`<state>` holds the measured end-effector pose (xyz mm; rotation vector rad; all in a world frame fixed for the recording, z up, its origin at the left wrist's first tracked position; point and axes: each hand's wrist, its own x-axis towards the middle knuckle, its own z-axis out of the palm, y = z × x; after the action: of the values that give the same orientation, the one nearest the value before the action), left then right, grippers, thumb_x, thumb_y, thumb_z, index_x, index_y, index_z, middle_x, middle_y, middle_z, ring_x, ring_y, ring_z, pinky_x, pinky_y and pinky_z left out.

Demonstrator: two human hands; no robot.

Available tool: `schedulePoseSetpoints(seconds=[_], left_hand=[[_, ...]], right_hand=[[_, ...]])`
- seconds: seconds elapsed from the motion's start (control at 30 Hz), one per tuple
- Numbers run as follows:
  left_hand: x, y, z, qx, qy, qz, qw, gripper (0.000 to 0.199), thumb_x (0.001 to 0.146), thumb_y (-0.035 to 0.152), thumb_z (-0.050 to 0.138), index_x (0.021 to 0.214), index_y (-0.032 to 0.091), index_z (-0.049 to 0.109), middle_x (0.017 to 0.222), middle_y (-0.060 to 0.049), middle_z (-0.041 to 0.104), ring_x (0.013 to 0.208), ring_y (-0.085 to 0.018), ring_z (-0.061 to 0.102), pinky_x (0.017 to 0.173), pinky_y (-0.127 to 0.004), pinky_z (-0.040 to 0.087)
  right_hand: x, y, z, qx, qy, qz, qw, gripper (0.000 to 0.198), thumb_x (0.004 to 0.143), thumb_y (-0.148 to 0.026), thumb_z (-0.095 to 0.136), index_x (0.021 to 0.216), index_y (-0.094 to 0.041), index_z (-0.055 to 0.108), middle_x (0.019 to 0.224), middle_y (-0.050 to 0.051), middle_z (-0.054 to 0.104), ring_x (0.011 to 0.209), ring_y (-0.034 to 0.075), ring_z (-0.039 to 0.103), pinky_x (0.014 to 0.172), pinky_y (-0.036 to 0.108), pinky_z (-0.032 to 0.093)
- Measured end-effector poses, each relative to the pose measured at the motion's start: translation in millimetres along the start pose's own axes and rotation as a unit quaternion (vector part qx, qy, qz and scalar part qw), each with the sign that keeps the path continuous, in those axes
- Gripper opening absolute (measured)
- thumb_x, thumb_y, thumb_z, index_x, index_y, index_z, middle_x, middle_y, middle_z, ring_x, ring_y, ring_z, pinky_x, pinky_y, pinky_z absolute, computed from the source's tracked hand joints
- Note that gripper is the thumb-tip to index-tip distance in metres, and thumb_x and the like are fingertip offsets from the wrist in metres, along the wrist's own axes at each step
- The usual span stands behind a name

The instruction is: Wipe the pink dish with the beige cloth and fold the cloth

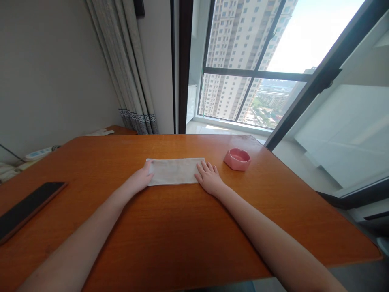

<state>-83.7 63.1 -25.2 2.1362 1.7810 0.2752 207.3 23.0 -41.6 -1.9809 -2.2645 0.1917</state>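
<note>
A white folded cloth [176,171] lies flat on the wooden table, wider than it is deep. At its left end rests my left hand [141,178], with thumb and fingers apart and their tips on the cloth's edge. My right hand [210,179] lies palm down at the opposite end, fingers spread, the tips touching the right edge of the cloth. Just beyond my right hand, to the right, stands a pink ashtray [237,159] with a notched rim.
The brown wooden table [170,235] extends around both arms. A dark flat phone-like slab [30,209] lies at the left. Behind the table hang grey curtains [127,73], beside a dark-framed window [234,73]. A white power strip [39,153] sits past the left edge.
</note>
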Motion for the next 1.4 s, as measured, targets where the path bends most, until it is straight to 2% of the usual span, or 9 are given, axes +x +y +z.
schedulePoseSetpoints(seconds=[0.17, 0.43, 0.6, 0.67, 0.77, 0.87, 0.97, 1.2, 1.4], left_hand=[[6, -17, -7, 0.003, 0.036, -0.040, 0.999, 0.067, 0.076, 0.032, 0.043, 0.138, 0.012, 0.025, 0.116, -0.017, 0.060, 0.099, -0.028, 0.060, 0.080, -0.033, 0.044], [3, -18, -21, 0.005, 0.006, -0.042, 0.999, 0.072, 0.064, 0.026, 0.050, 0.134, 0.014, 0.035, 0.117, -0.013, 0.061, 0.094, -0.026, 0.062, 0.075, -0.029, 0.046], [-3, -17, -36, 0.076, 0.120, -0.080, 0.987, 0.059, 0.075, 0.027, 0.043, 0.132, 0.017, 0.035, 0.114, -0.016, 0.061, 0.097, -0.032, 0.060, 0.075, -0.037, 0.045], [-8, -4, -36, 0.064, 0.169, -0.040, 0.983, 0.055, 0.077, 0.023, 0.042, 0.131, 0.016, 0.038, 0.114, -0.015, 0.059, 0.100, -0.031, 0.058, 0.080, -0.038, 0.044], [-17, 32, -21, -0.001, 0.211, 0.099, 0.972, 0.050, 0.079, 0.018, 0.043, 0.128, 0.017, 0.041, 0.113, -0.011, 0.057, 0.102, -0.024, 0.056, 0.087, -0.034, 0.043], [-25, 70, 9, -0.058, 0.170, 0.230, 0.956, 0.050, 0.079, 0.014, 0.044, 0.128, 0.021, 0.041, 0.103, -0.007, 0.058, 0.093, -0.020, 0.056, 0.087, -0.033, 0.044], [-29, 92, 35, -0.080, 0.106, 0.314, 0.940, 0.050, 0.076, 0.010, 0.047, 0.125, 0.022, 0.045, 0.107, -0.007, 0.058, 0.099, -0.020, 0.055, 0.091, -0.036, 0.044], [-28, 91, 42, -0.081, 0.107, 0.316, 0.939, 0.039, 0.078, 0.009, 0.046, 0.115, 0.020, 0.050, 0.105, -0.008, 0.059, 0.099, -0.021, 0.054, 0.089, -0.035, 0.044], [-26, 88, 35, -0.093, 0.181, 0.283, 0.937, 0.030, 0.079, 0.007, 0.041, 0.102, 0.018, 0.056, 0.099, -0.007, 0.052, 0.089, -0.018, 0.053, 0.084, -0.032, 0.046]], right_hand=[[-1, 2, -4, 0.017, -0.015, -0.010, 1.000, 0.059, 0.091, -0.050, 0.028, 0.142, -0.020, 0.027, 0.151, 0.009, 0.017, 0.137, 0.035, 0.014, 0.107, 0.054, 0.013], [-4, -2, -5, 0.028, 0.008, -0.023, 0.999, 0.057, 0.089, -0.047, 0.035, 0.139, -0.018, 0.033, 0.150, 0.012, 0.022, 0.136, 0.034, 0.017, 0.107, 0.054, 0.012], [-9, -9, -10, 0.049, 0.007, -0.066, 0.997, 0.055, 0.086, -0.050, 0.041, 0.133, -0.020, 0.040, 0.146, 0.011, 0.032, 0.134, 0.031, 0.023, 0.107, 0.054, 0.011], [-11, -16, -8, 0.059, 0.016, -0.072, 0.996, 0.056, 0.085, -0.050, 0.044, 0.133, -0.020, 0.041, 0.144, 0.011, 0.033, 0.133, 0.030, 0.024, 0.108, 0.053, 0.012], [-12, -30, -3, 0.071, 0.040, -0.075, 0.994, 0.058, 0.083, -0.051, 0.046, 0.131, -0.019, 0.042, 0.142, 0.011, 0.036, 0.132, 0.030, 0.025, 0.108, 0.051, 0.014], [-13, -39, 1, 0.080, 0.055, -0.082, 0.992, 0.057, 0.082, -0.050, 0.048, 0.130, -0.019, 0.043, 0.140, 0.011, 0.038, 0.131, 0.029, 0.027, 0.108, 0.050, 0.015], [-13, -40, 2, 0.086, 0.053, -0.084, 0.991, 0.054, 0.083, -0.046, 0.048, 0.130, -0.020, 0.043, 0.139, 0.011, 0.039, 0.132, 0.028, 0.027, 0.108, 0.049, 0.015], [-14, -38, 0, 0.093, 0.054, -0.090, 0.990, 0.051, 0.084, -0.044, 0.047, 0.128, -0.020, 0.046, 0.138, 0.011, 0.040, 0.132, 0.028, 0.026, 0.108, 0.050, 0.015], [-13, -40, 0, 0.105, 0.073, -0.096, 0.987, 0.058, 0.080, -0.047, 0.052, 0.131, -0.019, 0.043, 0.141, 0.011, 0.036, 0.130, 0.028, 0.028, 0.108, 0.047, 0.018]])
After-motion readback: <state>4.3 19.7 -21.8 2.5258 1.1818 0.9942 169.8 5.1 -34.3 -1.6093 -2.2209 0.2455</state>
